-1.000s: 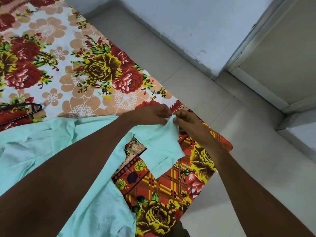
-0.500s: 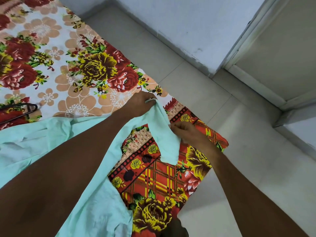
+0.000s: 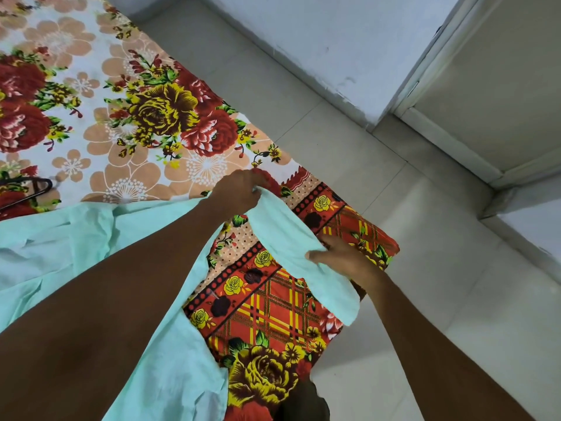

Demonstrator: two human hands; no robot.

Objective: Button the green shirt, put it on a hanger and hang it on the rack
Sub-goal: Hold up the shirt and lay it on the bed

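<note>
A bed (image 3: 76, 86) covered in a floral sheet filled the left and middle of the head view, with pale floor tiles (image 3: 425, 299) beyond its corner. Across the near side of the bed lay the green shirt (image 3: 60, 253), its body spread to the left under the left forearm and one sleeve (image 3: 291, 247) pulled out to the right over the bed's corner. That sleeve's long axis ran diagonally, from upper left down to the lower right, where its free end hung just past the mattress edge. The left hand (image 3: 239, 194) pinched the cloth at the sleeve's upper end, fingers curled round a fold. The right hand (image 3: 340, 256) gripped the sleeve further down, thumb over the fabric and fingers behind it, so the stretch between both hands was held taut. The right hand was nearer the sleeve's end; the left was nearer the shirt's body and presumably its button placket, which could not be seen. No buttons showed. A black hanger (image 3: 33, 191) lay on the sheet at the far left, well apart from both hands. The rack was out of view.
</note>
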